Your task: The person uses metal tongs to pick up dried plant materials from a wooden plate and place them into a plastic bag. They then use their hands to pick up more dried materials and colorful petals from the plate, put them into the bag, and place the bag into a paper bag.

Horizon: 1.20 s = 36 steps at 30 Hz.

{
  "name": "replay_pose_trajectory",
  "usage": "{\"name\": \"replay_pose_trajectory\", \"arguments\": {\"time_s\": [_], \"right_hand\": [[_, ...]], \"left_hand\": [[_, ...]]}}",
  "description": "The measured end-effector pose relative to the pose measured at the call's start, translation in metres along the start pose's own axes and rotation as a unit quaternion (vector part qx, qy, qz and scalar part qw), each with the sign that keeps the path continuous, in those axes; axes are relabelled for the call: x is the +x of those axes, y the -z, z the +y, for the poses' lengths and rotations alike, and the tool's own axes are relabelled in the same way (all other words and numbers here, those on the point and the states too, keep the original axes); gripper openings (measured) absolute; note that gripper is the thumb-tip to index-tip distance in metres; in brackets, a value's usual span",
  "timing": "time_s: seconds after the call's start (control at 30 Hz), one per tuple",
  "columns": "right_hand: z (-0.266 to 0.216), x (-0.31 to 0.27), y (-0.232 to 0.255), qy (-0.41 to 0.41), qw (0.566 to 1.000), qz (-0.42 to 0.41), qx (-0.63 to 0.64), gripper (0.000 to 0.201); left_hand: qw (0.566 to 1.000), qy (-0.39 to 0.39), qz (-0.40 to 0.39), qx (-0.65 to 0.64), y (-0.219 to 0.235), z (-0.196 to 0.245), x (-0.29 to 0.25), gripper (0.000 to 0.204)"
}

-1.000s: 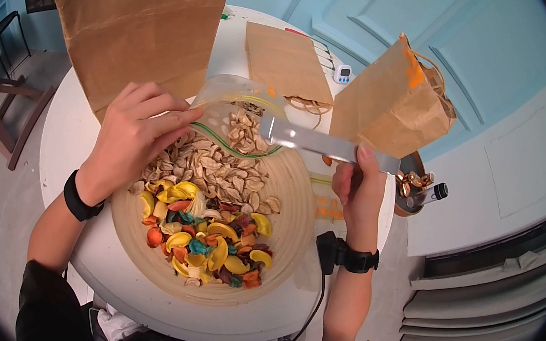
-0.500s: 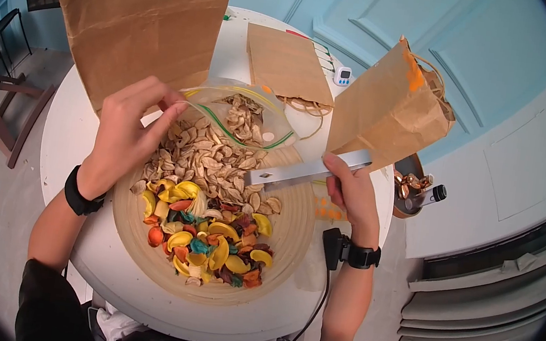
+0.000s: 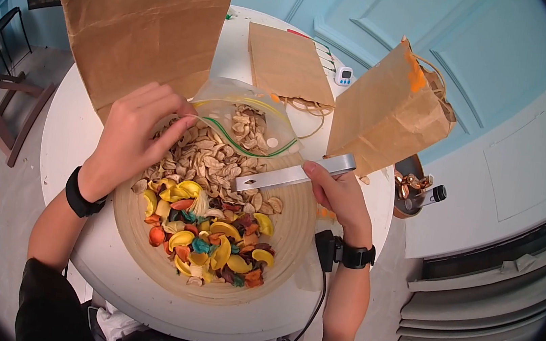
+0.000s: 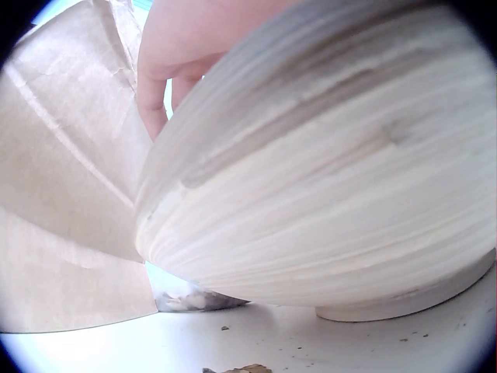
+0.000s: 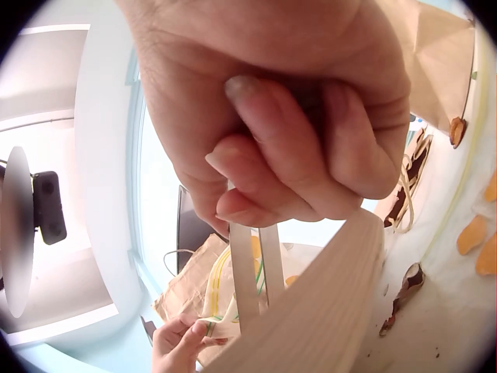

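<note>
In the head view my left hand (image 3: 134, 133) pinches the near edge of a clear zip bag (image 3: 279, 120) with a green and yellow seal. The bag's mouth gapes over the far side of a wooden bowl (image 3: 296, 235), with pale dried petals inside. My right hand (image 3: 343, 196) grips metal tongs (image 3: 279, 177), their tips down at the pale dried petals (image 3: 202, 162) in the bowl. Colourful potpourri (image 3: 215, 249) fills the bowl's near part. The right wrist view shows curled fingers (image 5: 272, 148) above the tongs' two arms. In the left wrist view, the bowl's side hides much of the left hand.
Tall paper bags stand at the left (image 3: 147, 25) and right (image 3: 383, 109) of the white table (image 3: 68, 118). Another paper bag (image 3: 289, 63) lies flat at the back, near a small timer (image 3: 343, 75). A brown container (image 3: 410, 167) with copper-coloured pieces sits at the right.
The tongs have come from the zip bag's mouth down to the petals in the bowl, then shifted slightly left. My left hand keeps hold of the bag's edge.
</note>
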State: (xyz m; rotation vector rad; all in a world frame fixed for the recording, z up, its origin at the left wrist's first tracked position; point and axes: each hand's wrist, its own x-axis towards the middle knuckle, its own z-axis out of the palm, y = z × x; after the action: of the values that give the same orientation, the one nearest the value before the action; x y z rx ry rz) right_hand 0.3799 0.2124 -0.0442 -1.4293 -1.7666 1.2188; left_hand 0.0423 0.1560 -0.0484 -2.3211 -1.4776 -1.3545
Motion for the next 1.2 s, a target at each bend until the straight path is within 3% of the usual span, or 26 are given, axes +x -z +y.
{"name": "replay_pose_trajectory", "arguments": {"time_s": [0.2,0.3,0.4,0.7,1.0,1.1,1.2], "right_hand": [[-0.003,-0.002,-0.002,0.008,1.000,0.006,0.014,0.037],[-0.009,-0.003,-0.003,0.010,1.000,0.012,0.025,0.048],[-0.009,-0.003,-0.003,0.003,0.999,0.013,0.040,0.045],[-0.009,-0.004,0.002,0.000,0.990,0.027,0.141,0.048],[-0.001,-0.001,0.014,0.041,0.956,-0.028,0.291,0.061],[-0.003,0.001,0.009,0.075,0.953,0.025,0.291,0.061],[-0.011,0.000,-0.005,0.053,0.969,0.152,0.186,0.060]], "left_hand": [[1.000,-0.007,-0.003,0.001,-0.001,0.000,0.000,0.006],[1.000,-0.010,-0.011,0.008,0.000,0.001,0.000,0.006],[1.000,-0.012,-0.015,0.013,0.001,0.001,0.000,0.007],[1.000,-0.011,-0.023,0.016,0.001,0.001,-0.001,0.008],[0.999,-0.026,-0.042,0.018,0.002,0.003,0.000,0.011],[0.998,-0.042,-0.047,0.014,0.002,0.004,0.000,0.011],[0.997,-0.054,-0.049,0.015,0.001,0.005,0.001,0.011]]}}
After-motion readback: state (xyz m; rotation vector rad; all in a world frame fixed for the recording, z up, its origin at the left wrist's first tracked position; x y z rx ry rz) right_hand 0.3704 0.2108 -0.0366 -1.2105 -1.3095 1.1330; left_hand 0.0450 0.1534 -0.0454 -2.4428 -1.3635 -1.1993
